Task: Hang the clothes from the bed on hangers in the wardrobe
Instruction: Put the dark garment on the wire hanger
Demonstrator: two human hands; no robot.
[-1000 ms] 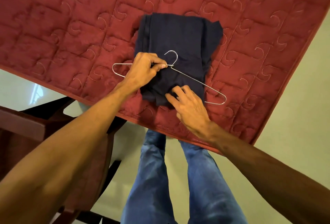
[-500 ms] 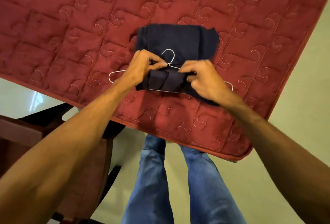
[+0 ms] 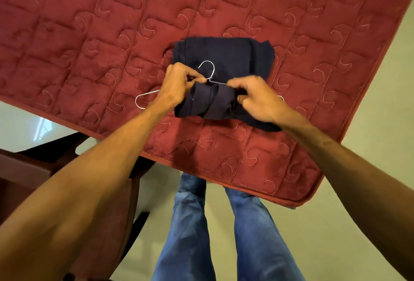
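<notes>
Left hand pinches the wire hanger at its neck; the right hand grips the near end of the navy garment, folded up over the hanger's bar. Both lie on the bed near its front edge. Draping looks nearly done; carrying it to the unseen wardrobe remains.

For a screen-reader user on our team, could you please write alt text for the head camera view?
Two bare hands work at a dark navy garment on a red quilted bed, its near end folded up over a wire hanger: the left hand pinches the hanger's neck, the right hand grips the folded cloth. Blue jeans show below.
</notes>
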